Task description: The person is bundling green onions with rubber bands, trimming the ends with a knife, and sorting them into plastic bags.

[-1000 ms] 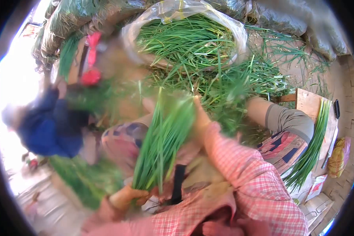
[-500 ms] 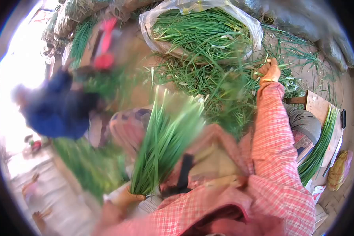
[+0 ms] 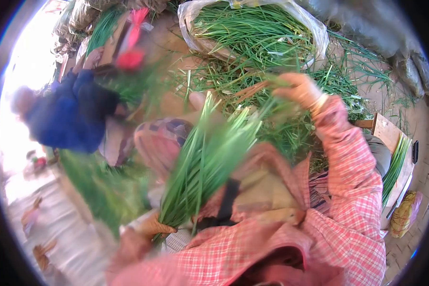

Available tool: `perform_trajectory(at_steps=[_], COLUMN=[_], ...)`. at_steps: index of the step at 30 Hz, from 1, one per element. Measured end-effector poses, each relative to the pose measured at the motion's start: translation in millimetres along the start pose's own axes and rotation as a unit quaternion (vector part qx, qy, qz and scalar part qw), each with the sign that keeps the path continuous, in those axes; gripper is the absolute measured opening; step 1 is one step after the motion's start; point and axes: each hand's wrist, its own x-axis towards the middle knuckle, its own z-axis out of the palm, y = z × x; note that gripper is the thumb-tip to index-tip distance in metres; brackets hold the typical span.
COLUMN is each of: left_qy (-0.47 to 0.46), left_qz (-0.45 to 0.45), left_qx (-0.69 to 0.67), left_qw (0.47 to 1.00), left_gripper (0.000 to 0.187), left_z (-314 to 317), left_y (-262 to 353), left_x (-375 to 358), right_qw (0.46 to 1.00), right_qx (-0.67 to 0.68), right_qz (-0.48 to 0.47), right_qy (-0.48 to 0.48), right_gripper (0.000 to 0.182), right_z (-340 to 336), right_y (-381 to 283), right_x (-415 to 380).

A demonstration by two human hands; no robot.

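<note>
My left hand [image 3: 155,226] is closed round the lower, leafy end of a thick bunch of green chives [image 3: 205,167]. The bunch leans up and away over my lap, its pale stem ends at the top. Out in front, my right hand [image 3: 300,90] is raised with its fingers closed on a few thin, brownish and green loose leaves [image 3: 255,89], which trail to the left, blurred by motion. Beneath it lies a litter of loose green leaves [image 3: 291,128] on the ground.
A clear plastic bag [image 3: 188,28] full of green leaves stands ahead. Another person [image 3: 69,117] in blue sits at the left, near a red object [image 3: 131,59]. More chives [image 3: 398,164] lie on a wooden board [image 3: 388,131] at the right. Greens [image 3: 102,190] are heaped at the lower left.
My right hand has come back from the far litter, up and to the left, with loose leaves trailing from it. My left hand keeps its hold on the bunch.
</note>
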Motion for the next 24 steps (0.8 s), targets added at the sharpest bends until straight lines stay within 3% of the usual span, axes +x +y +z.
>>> perform_trajectory(at_steps=[2, 3, 4, 5, 6, 7, 8, 10, 11, 13, 14, 16, 18, 20, 23, 24], left_qy=[-0.001, -0.003, -0.003, -0.002, -0.005, -0.007, -0.011, 0.001, 0.010, 0.045, 0.063, 0.119, 0.167, 0.173, 0.154, 0.141], left_qz=[0.009, 0.014, 0.018, 0.022, 0.029, 0.035, 0.046, 0.049, 0.047, 0.044, 0.042, 0.027, 0.008, 0.045, 0.053, 0.051], left_qx=[-0.013, -0.017, -0.022, -0.026, -0.032, -0.038, -0.042, -0.068, -0.083, -0.071, -0.061, 0.001, 0.048, 0.001, -0.071, -0.089], left_qw=[1.000, 1.000, 1.000, 0.999, 0.999, 0.999, 0.998, 0.996, 0.995, 0.996, 0.995, 0.993, 0.985, 0.984, 0.984, 0.985], left_gripper=[0.058, 0.057, 0.057, 0.057, 0.056, 0.056, 0.055, 0.052, 0.050, 0.047, 0.046, 0.043, 0.043, 0.045, 0.047, 0.048], left_z=[-0.9, -0.8, -0.3, 1.5, 4.0, 6.6, 8.6, 15.0, 19.5, 29.8, 34.2, 44.6, 52.9, 55.3, 58.8, 62.0], left_y=[-9.1, -12.9, -15.2, -16.8, -18.1, -19.2, -18.0, -17.2, -18.1, -9.0, -3.0, 2.3, 2.7, -8.9, -17.8, -16.2], left_x=[4.3, 5.3, 7.5, 8.9, 10.7, 12.5, 16.7, 21.5, 19.9, 15.6, 13.5, 9.1, 9.4, 11.1, 14.1, 15.6], right_qw=[0.985, 0.953, 0.931, 0.888, 0.830, 0.751, 0.731, 0.684, 0.783, 0.900, 0.916, 0.893, 0.904, 0.912, 0.948, 0.949], right_qx=[0.021, -0.130, -0.058, -0.267, -0.414, -0.511, -0.548, -0.621, -0.561, -0.376, -0.352, -0.426, -0.363, -0.274, -0.193, -0.222], right_qz=[0.049, 0.134, 0.088, 0.118, 0.227, 0.309, 0.299, 0.280, 0.033, -0.110, -0.154, -0.143, -0.118, -0.104, -0.131, -0.179], right_qy=[0.165, 0.239, 0.348, 0.355, 0.298, 0.282, 0.275, 0.263, 0.269, 0.191, 0.113, -0.017, -0.191, -0.286, -0.218, -0.133], right_gripper=[0.034, 0.037, 0.039, 0.039, 0.043, 0.047, 0.051, 0.062, 0.059, 0.054, 0.061, 0.063, 0.065, 0.058, 0.037, 0.029], right_z=[-63.3, -110.9, -144.6, -203.4, -229.0, -217.1, -199.7, -126.7, -110.8, -17.2, 20.6, 85.2, 121.8, 153.5, 154.5, 151.5], right_y=[42.4, 60.1, 78.2, 125.1, 139.5, 129.6, 124.0, 47.4, 67.8, 6.4, -23.8, -55.3, -66.4, -58.8, -43.8, -33.4], right_x=[-7.4, -16.9, -32.3, -52.3, -73.2, -83.7, -80.2, -62.7, -48.4, -13.8, -3.8, 3.9, 9.1, 10.0, 2.0, 1.4])
